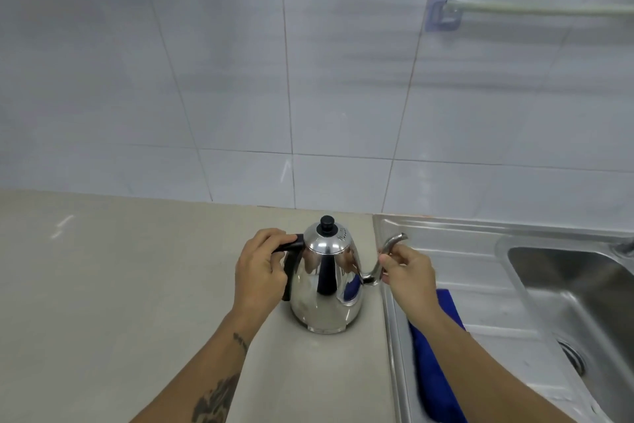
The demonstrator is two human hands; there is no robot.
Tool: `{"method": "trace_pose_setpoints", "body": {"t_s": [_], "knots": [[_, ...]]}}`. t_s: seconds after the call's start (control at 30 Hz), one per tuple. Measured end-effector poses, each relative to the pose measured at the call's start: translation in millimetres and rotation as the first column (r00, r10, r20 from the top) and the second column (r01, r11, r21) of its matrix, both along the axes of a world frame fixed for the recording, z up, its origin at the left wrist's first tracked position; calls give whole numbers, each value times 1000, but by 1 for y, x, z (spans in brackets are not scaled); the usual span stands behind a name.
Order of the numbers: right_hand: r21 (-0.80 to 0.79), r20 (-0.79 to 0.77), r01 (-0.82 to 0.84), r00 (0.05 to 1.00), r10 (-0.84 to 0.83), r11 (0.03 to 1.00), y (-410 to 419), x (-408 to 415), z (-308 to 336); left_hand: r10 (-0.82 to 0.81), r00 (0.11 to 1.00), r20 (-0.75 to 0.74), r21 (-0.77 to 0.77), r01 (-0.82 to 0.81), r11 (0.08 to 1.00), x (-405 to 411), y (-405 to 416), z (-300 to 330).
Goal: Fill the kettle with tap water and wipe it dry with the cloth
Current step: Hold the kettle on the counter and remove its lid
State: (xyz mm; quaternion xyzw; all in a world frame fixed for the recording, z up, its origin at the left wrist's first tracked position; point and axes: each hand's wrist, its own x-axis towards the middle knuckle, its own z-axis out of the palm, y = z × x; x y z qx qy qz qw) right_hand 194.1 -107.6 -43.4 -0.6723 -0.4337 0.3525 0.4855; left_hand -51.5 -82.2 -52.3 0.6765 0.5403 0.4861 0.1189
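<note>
The kettle (326, 280) stands upright on the desk (137, 285) just beside the sink (566, 302), lid on, body axis vertical, gooseneck spout pointing right toward the basin and handle pointing left. The left hand (262, 271) has its fingers wrapped around the black handle; the right hand (408, 273) has its fingers pinched on the thin spout. The risk as I judge it — lifting by that slim spout could let the polished body twist or slip. The blue cloth (435, 354) lies on the drainboard under the right forearm — a careless sweep could drag it.
</note>
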Motion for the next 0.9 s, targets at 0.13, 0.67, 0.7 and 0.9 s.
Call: {"method": "trace_pose_setpoints", "body": {"t_s": [0.13, 0.67, 0.7, 0.9], "knots": [[2, 6, 15, 1000, -15, 1000, -25, -5, -6, -15, 998, -67, 45, 18, 999, -7, -18, -5], [55, 405, -225, 896, 184, 973, -64, -52, 56, -129, 921, -367, 45, 156, 987, -16, -39, -11], [53, 452, -275, 864, 222, 960, -56, -57, 62, -126, 924, -361, 40, 150, 988, -15, -39, -10], [-73, 708, -368, 636, 308, 927, -17, -73, 74, -115, 930, -350, 41, 138, 990, -16, -40, -8]]}}
